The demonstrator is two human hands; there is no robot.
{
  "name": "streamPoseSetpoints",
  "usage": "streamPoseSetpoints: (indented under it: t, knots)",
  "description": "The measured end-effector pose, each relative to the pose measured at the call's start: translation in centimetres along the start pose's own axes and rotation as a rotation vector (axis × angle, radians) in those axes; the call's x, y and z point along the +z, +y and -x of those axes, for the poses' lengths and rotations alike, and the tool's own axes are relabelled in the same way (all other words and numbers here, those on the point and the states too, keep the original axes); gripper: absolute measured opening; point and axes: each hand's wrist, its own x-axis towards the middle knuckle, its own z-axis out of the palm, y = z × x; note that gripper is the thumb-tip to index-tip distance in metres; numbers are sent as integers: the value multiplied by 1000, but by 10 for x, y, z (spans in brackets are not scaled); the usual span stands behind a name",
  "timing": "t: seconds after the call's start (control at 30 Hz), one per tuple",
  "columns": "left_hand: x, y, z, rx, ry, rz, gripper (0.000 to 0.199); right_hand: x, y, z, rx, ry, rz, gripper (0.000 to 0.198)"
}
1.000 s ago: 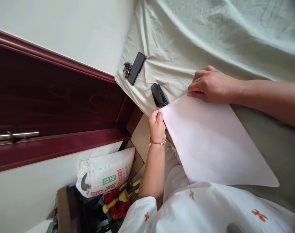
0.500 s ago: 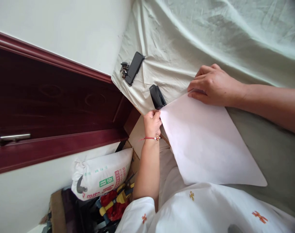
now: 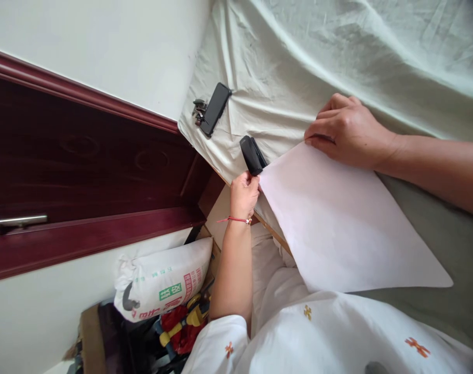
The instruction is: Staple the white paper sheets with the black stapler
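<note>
A white sheet of paper [image 3: 349,228] slants over the edge of the cloth-covered surface, its near edge by my shirt. My left hand [image 3: 244,193], with a red string bracelet at the wrist, pinches the paper's left corner. At the far edge, my right hand [image 3: 347,127] grips the paper between thumb and fingers; whether it is one sheet or several I cannot tell. Just beyond my left hand lies a black stapler [image 3: 253,155], close to the paper's corner.
A black phone [image 3: 216,109] and a bunch of keys [image 3: 199,111] lie on the pale green cloth [image 3: 275,78]. To the left is a dark red door [image 3: 84,140] with a metal handle. Below it stand a white printed sack [image 3: 166,280] and a yellow-and-red toy [image 3: 185,324].
The paper has shifted and turned slightly, its near right corner swinging right. My right hand has moved slightly up and right; my left hand still pinches the corner.
</note>
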Motion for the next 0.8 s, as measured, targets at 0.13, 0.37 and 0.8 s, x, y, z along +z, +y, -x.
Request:
streamPoseSetpoints:
  t: [0.13,0.37,0.8]
  knots:
    - [6,2,1,-85,35,163,21,-5,-1,-2,81,56,-126,23]
    - [11,5,4,-145,77,276,33,-16,-8,-2,298,69,-288,57]
    - [12,5,5,-177,126,341,24,-15,-7,-4,354,70,-202,37]
